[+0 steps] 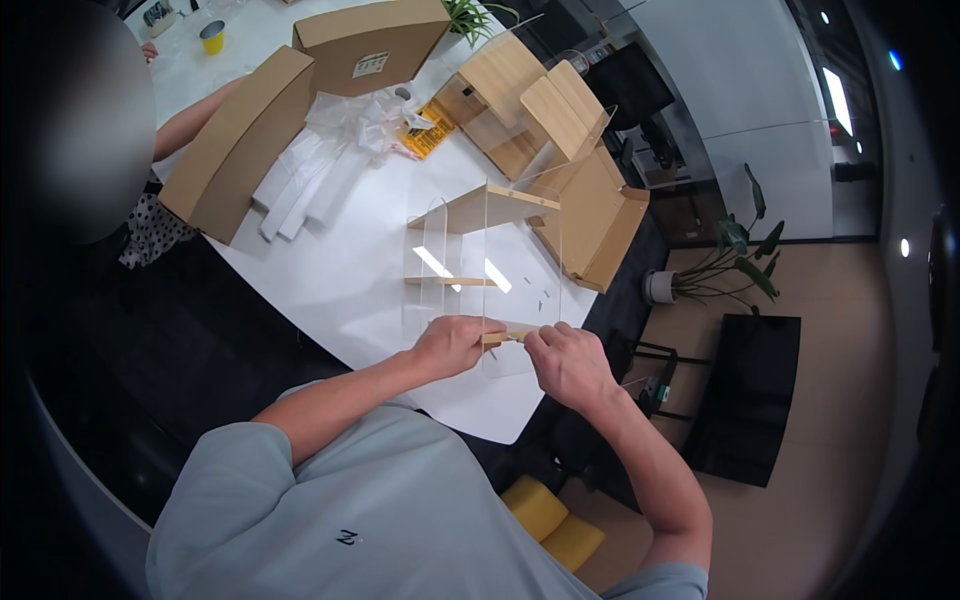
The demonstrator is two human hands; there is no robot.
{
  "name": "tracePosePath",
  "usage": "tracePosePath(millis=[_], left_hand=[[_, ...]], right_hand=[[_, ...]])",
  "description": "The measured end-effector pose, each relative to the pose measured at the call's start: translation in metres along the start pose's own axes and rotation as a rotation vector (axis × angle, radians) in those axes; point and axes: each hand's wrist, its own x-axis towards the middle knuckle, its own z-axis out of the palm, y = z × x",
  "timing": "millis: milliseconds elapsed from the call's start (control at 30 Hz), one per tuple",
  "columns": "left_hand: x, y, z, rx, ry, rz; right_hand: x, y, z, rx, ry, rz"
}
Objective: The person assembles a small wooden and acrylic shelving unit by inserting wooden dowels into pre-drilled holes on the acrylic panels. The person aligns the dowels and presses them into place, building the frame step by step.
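A shelf unit point(450, 282) is supported on the white table point(350, 285); pale wooden boards point(482, 210) are spaced between clear panels point(497, 275).

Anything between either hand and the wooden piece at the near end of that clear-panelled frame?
Nothing visible: the left hand holds the wooden piece, and the right hand is right at its end. Exact fingertip contact is too small to tell.

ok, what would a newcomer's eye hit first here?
The clear-panelled wooden rack in the middle, left hand and right hand at its near end. Then the brown cardboard at the upper left of the white table, crumpled plastic beside it. The yellow seat stands out at the bottom, right of the grey shirt.
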Motion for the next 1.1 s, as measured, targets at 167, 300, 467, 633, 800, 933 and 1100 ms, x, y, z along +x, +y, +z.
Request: tracePosePath(millis=[167,300,467,633,800,933,1100], left_hand=[[-0.001,-0.003,0.001,0.007,0.003,-0.006],[-0.001,-0.004,0.002,0.016,-0.010,-0.008],[-0.002,0.000,-0.001,0.024,-0.021,-0.024],[0.000,-0.001,-0.004,-0.001,-0.011,-0.035],[-0.001,-0.001,-0.006,0.008,-0.031,-0.049],[-0.001,-0.004,-0.005,0.017,-0.015,-0.014],[0.003,-0.007,-0.012,0.008,-0.061,-0.011]], right_hand=[[0.005,0.000,-0.005,-0.063,-0.012,-0.083],[0.013,-0.011,-0.007,0.048,-0.190,0.107],[0.030,-0.012,-0.009,0.736,-0.360,0.685],[0.020,-0.015,-0.006,0.614,-0.244,0.584],[0.019,-0.026,-0.015,0.382,-0.265,0.549],[0.019,-0.012,-0.023,0.488,-0.168,0.491],[0.017,-0.002,-0.022,0.137,-0.035,0.080]])
